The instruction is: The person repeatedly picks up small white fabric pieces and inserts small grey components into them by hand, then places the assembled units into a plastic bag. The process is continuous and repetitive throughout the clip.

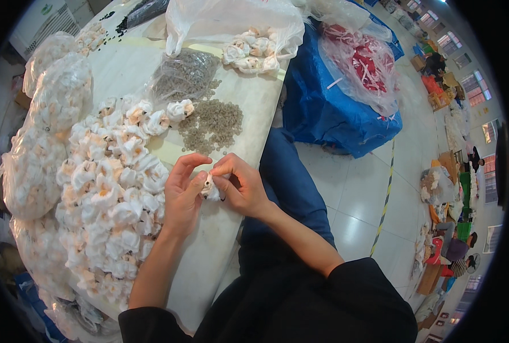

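Note:
Both hands meet over the near edge of the table. Thumb and fingers of my left hand [183, 191] grip a small white plush piece [209, 190] with a dark round bead on it. My right hand [240, 186] pinches the same piece from the other side. Just beyond the hands lies a heap of small grey-brown plastic discs [211, 126]. To the left spreads a large pile of white plush pieces [111, 194], some with peach patches. Fingers partly cover the held piece, so its full shape is hidden.
A clear bag of grey discs [186, 74] sits behind the loose heap. Full plastic bags [37, 171] line the table's left side. More plush pieces [251, 51] lie by a white plastic bag [237, 23]. Right of the table stands a blue sack [328, 108] with red-and-white scraps [368, 66].

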Demonstrator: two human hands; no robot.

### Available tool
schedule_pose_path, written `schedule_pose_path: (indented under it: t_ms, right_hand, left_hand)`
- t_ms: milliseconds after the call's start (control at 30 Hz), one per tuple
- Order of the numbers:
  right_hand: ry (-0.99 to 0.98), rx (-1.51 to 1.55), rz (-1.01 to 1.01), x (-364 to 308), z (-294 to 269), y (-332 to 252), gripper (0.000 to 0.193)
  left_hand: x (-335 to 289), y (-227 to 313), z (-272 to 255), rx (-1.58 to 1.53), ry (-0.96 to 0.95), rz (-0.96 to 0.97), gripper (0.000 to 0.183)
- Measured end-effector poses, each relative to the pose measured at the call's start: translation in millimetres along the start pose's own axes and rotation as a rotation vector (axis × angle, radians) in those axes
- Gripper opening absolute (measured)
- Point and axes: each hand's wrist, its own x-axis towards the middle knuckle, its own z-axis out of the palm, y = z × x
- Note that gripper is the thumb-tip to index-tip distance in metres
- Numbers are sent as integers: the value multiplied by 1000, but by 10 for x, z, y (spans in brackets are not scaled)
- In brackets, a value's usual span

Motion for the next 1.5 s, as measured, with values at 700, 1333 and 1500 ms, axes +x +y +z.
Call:
schedule_pose_path:
  t_ms: [700,1333,1500]
  right_hand:
    - [243,-269,-85,46,82,-5,19]
    - [103,-284,-65,17,62,47,10]
    - [78,-176,21,15,17,2,11]
  left_hand:
    - [14,22,15,164,67,94,34]
    - [25,6,-21,839,-27,314,25]
    - [25,4,-45,822,-38,253,25]
